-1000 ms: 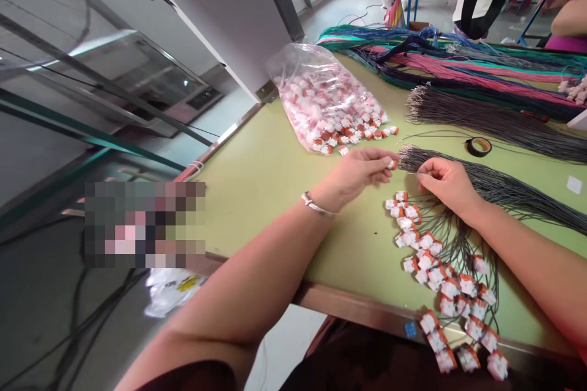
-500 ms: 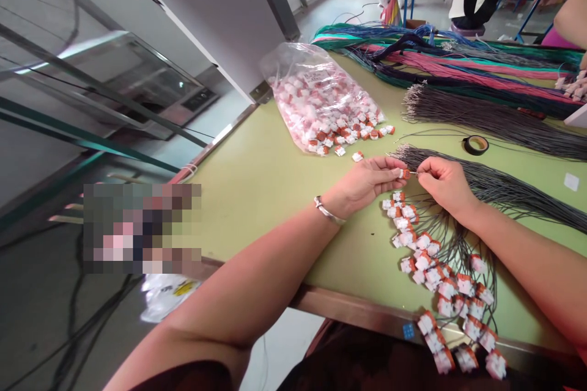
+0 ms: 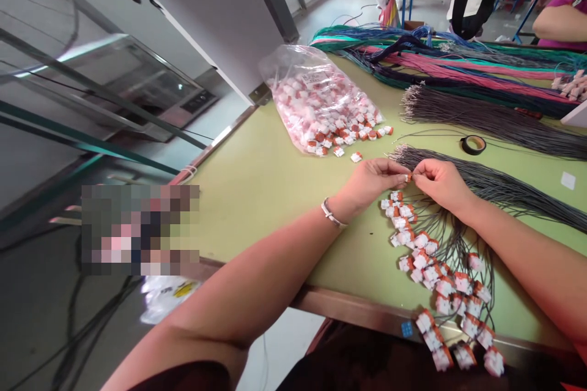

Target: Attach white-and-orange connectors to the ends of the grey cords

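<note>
My left hand (image 3: pixel 373 183) pinches a small white and orange connector (image 3: pixel 408 178) between thumb and fingertips. Right beside it, my right hand (image 3: pixel 440 185) is closed in a pinch at the connector's orange end; the wire between its fingers is mostly hidden now. Below both hands, several connectors with dark wires (image 3: pixel 431 272) lie in a curved row down to the table's front edge. A bundle of dark wires with bare metal tips (image 3: pixel 495 177) lies behind my right hand. Loose connectors (image 3: pixel 356 157) sit by the mouth of a clear bag (image 3: pixel 312 95) full of them.
A roll of black tape (image 3: pixel 473 145) and a second dark wire bundle (image 3: pixel 486 116) lie on the green table (image 3: pixel 257 195). Farther back are blue, green and pink wires (image 3: pixel 449 67). Another person's arm (image 3: pixel 557 21) shows at the upper right.
My hands have come together, and the gap between the connector and my right fingertips has closed. The other person's arm at the upper right has shifted.
</note>
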{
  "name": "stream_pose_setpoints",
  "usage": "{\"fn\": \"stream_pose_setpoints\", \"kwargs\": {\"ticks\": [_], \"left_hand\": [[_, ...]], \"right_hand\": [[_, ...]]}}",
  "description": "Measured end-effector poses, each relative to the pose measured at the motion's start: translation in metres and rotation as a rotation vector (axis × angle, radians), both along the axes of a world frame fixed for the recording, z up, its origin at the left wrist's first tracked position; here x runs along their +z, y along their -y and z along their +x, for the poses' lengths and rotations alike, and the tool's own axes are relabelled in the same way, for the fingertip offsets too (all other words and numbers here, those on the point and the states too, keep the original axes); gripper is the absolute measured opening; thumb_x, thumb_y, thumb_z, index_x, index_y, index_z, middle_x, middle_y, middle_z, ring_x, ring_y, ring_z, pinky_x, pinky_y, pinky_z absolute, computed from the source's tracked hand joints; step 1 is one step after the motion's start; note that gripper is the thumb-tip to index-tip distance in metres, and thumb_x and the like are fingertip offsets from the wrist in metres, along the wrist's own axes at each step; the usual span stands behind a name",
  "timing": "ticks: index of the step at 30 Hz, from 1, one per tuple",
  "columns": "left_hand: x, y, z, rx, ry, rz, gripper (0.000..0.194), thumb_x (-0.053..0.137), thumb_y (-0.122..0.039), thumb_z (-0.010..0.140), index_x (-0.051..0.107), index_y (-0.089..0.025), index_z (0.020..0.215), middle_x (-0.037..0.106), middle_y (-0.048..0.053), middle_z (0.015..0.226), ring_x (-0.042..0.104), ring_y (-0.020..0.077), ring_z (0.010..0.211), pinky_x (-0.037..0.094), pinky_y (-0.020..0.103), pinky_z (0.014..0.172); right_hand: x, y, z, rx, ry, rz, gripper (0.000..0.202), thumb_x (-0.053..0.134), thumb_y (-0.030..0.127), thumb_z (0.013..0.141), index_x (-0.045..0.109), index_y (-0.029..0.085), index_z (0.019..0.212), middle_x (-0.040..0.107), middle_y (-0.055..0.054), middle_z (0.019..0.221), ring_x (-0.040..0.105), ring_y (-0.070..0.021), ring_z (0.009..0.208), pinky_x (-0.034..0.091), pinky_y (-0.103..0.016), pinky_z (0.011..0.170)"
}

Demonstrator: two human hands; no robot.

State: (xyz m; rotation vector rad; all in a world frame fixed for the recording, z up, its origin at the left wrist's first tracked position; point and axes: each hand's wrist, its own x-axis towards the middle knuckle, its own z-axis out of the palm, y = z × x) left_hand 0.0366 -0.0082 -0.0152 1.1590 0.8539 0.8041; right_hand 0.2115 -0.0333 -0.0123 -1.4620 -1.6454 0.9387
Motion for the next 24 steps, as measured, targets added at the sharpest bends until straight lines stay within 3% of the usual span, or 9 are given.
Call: {"fn": "stream_pose_setpoints", "kwargs": {"ticks": [3, 8, 18, 20, 24], "left_hand": [[-0.002, -0.002, -0.002, -0.005, 0.086, -0.073, 0.023, 0.082, -0.023, 0.062, 0.073, -0.011, 0.080, 0.071, 0.003, 0.073, 0.064, 0.0103, 0.068, 0.054, 0.028, 0.075], [-0.002, -0.003, -0.001, -0.021, 0.092, -0.080, 0.024, 0.084, -0.022, 0.061, 0.072, -0.011, 0.078, 0.070, 0.002, 0.070, 0.063, 0.0101, 0.067, 0.054, 0.027, 0.073], [0.000, 0.001, 0.001, -0.066, -0.087, 0.048, 0.012, 0.074, -0.016, 0.068, 0.070, -0.012, 0.078, 0.069, 0.002, 0.070, 0.060, 0.0091, 0.064, 0.052, 0.025, 0.067], [0.005, 0.003, -0.001, -0.184, -0.193, 0.149, 0.009, 0.072, -0.016, 0.069, 0.070, -0.012, 0.078, 0.070, 0.003, 0.072, 0.061, 0.0099, 0.064, 0.051, 0.024, 0.064], [0.019, 0.005, -0.010, -0.637, -0.327, 0.310, 0.013, 0.069, -0.021, 0.074, 0.074, -0.015, 0.084, 0.075, 0.006, 0.083, 0.066, 0.0155, 0.075, 0.053, 0.027, 0.070]], "right_hand": [[0.000, 0.000, 0.000, -0.043, -0.086, -0.017, 0.011, 0.054, 0.028, 0.064, 0.056, 0.018, 0.065, 0.048, 0.004, 0.050, 0.037, -0.0082, 0.046, 0.028, -0.023, 0.046], [-0.001, 0.000, -0.003, -0.063, 0.016, 0.038, 0.006, 0.052, 0.024, 0.062, 0.055, 0.018, 0.063, 0.048, 0.004, 0.049, 0.036, -0.0080, 0.046, 0.029, -0.024, 0.046], [0.000, 0.001, -0.001, 0.006, 0.136, 0.056, 0.003, 0.054, 0.022, 0.063, 0.052, 0.020, 0.063, 0.050, 0.004, 0.050, 0.040, -0.0096, 0.046, 0.031, -0.024, 0.048], [0.002, -0.001, 0.002, 0.004, 0.163, 0.102, 0.001, 0.053, 0.019, 0.065, 0.054, 0.019, 0.065, 0.053, 0.003, 0.054, 0.044, -0.0106, 0.049, 0.034, -0.025, 0.051], [-0.001, -0.007, 0.003, -0.034, 0.422, 0.291, 0.012, 0.054, 0.018, 0.074, 0.065, 0.019, 0.080, 0.061, -0.003, 0.072, 0.053, -0.0161, 0.067, 0.040, -0.029, 0.065]]}}
